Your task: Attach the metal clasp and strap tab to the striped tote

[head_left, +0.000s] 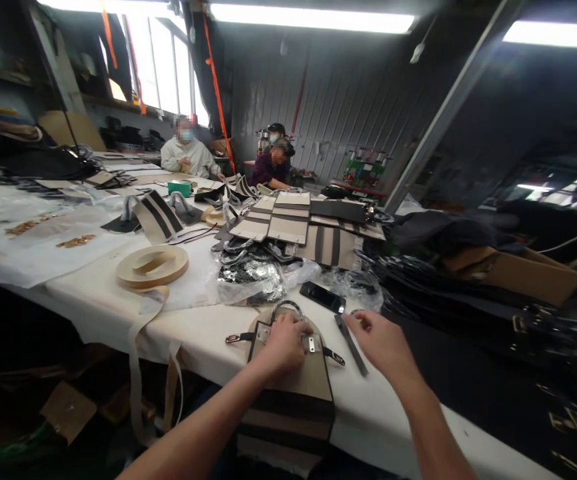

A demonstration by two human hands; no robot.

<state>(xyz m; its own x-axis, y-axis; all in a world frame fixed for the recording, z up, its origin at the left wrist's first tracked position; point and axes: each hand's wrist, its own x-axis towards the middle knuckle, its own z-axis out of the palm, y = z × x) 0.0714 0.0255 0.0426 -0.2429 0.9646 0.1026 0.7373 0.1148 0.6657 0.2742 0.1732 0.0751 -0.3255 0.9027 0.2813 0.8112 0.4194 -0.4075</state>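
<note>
While left hand (284,343) presses flat on stiff tan bag (293,387), right hand (381,343) loosely curled, holding nothing

A long table (203,333) under white cloth carries a phone (322,297), with crinkled plastic bags (253,275) just left of it, a tape roll (152,265) farther left, a striped bag (293,393) below and stacked panels (278,220) beyond.

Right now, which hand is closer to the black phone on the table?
Right. The right hand sits just below and to the right of the phone, not touching it. The left hand rests on the tan bag, farther away.
</note>
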